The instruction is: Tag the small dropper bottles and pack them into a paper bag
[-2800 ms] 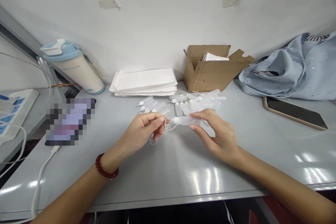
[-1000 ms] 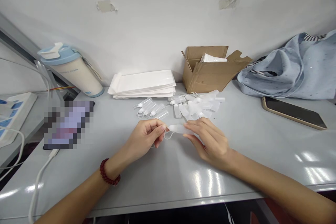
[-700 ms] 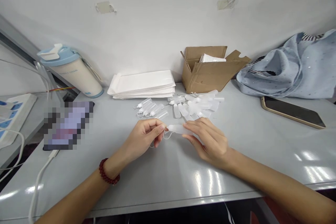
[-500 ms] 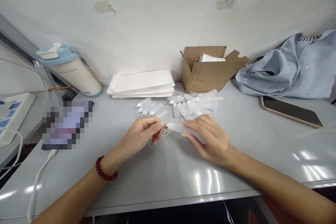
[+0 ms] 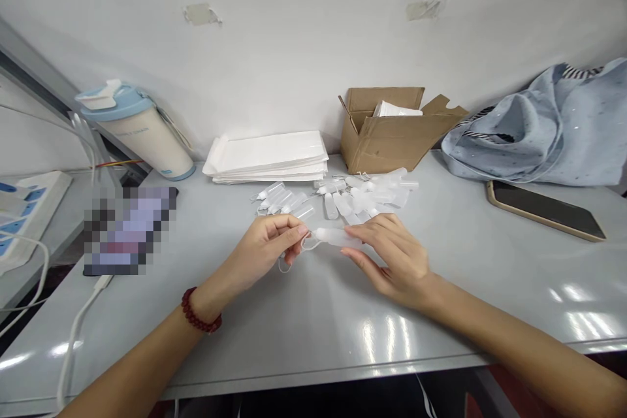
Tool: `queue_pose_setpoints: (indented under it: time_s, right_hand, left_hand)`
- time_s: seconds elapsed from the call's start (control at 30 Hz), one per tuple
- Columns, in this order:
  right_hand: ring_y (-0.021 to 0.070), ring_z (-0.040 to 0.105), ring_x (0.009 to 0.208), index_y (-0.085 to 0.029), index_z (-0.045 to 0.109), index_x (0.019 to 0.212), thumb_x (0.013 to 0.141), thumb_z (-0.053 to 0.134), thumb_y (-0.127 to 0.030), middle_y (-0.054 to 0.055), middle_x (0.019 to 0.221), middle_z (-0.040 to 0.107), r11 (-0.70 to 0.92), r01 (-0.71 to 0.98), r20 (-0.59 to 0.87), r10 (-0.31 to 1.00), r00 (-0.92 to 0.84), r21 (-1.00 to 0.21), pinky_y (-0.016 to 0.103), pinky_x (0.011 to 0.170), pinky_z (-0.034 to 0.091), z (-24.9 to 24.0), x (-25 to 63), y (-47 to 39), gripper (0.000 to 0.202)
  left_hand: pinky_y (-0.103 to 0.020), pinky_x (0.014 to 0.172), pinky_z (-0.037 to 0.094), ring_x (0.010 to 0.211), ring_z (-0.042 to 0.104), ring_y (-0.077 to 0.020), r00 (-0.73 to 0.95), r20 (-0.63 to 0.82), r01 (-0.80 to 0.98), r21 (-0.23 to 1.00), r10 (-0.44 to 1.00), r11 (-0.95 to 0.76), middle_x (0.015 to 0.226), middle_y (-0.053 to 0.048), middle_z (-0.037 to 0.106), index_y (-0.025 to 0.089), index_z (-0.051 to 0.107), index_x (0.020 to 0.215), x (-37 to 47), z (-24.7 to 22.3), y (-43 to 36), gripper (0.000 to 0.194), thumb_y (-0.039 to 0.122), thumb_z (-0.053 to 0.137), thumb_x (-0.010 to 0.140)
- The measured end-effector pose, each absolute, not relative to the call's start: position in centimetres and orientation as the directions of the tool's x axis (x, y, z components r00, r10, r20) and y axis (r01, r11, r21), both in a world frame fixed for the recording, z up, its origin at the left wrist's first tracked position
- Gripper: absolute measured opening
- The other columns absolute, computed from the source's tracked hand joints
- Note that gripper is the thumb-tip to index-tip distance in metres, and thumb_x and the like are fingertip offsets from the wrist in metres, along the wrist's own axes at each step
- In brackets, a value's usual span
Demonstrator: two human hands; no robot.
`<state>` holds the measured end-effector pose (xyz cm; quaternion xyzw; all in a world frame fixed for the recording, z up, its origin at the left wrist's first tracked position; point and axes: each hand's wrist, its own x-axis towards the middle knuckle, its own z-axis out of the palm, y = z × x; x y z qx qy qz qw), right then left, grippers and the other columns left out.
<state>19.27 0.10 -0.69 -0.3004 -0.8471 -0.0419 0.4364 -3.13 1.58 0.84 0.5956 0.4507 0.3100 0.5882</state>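
Small translucent bottle held just above the table, right hand fingers around its body, left hand pinching the cap end. Slippery and tiny: loose pinch could drop the cap or knock the bottle pile just behind.

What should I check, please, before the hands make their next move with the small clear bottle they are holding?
1. Right hand grips the small clear bottle by its body: ok.
2. Left hand pinches at the bottle's tip end: ok.
3. Cap fully seated on the tip: cannot tell, fingers hide it.
4. Thin loop hanging below the left hand is free of snags: ok.
5. Bare table in front of the hands: ok.
6. Pile of loose bottles lies apart from the hands, behind them: ok.
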Motion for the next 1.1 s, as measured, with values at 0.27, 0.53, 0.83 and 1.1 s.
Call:
queue_pose_setpoints:
  time_s: [0.27,0.53,0.83,1.1]
  right_hand:
    - [0.0169,0.055,0.06,-0.01,0.059,0.099,0.082,0.062,-0.012,0.008,0.07,0.068,0.825,0.521,0.767,0.475,-0.431,-0.218,0.033,0.057,0.045,-0.59,19.02,-0.1,0.017]
    - [0.0173,0.056,0.063,-0.011,0.059,0.101,0.083,0.061,-0.013,0.008,0.072,0.068,0.825,0.518,0.765,0.48,-0.429,-0.226,0.033,0.056,0.045,-0.62,18.99,-0.15,0.017]
    - [0.0183,0.059,0.065,-0.012,0.059,0.102,0.082,0.061,-0.011,0.009,0.076,0.07,0.841,0.502,0.788,0.442,-0.428,-0.2,0.033,0.057,0.047,-0.52,18.9,-0.04,0.019]
    - [0.0172,0.059,0.067,-0.014,0.06,0.103,0.083,0.062,-0.013,0.008,0.079,0.07,0.835,0.506,0.774,0.463,-0.431,-0.218,0.032,0.059,0.046,-0.46,19.07,0.08,0.02]
  left_hand:
    - [-0.021,0.051,0.039,0.05,0.048,-0.0064,0.426,-0.119,0.194,0.98,0.897,0.037,0.063,0.003,0.053,0.015,0.058,0.074,-3.14,0.35,1.6,0.022,0.032,0.054,0.088]
    - [-0.022,0.052,0.039,0.051,0.047,-0.0064,0.424,-0.124,0.19,0.981,0.897,0.046,0.064,0.003,0.051,0.014,0.056,0.071,-3.09,0.53,1.35,0.024,0.031,0.053,0.088]
    - [-0.022,0.052,0.04,0.049,0.046,-0.0065,0.417,-0.141,0.154,0.985,0.898,0.083,0.063,0.003,0.052,0.015,0.057,0.07,-2.92,0.7,1.3,0.023,0.03,0.054,0.086]
    - [-0.023,0.053,0.041,0.05,0.047,-0.0078,0.404,-0.147,0.131,0.986,0.903,0.102,0.062,0.003,0.052,0.015,0.057,0.068,-2.97,0.4,1.4,0.024,0.031,0.053,0.086]
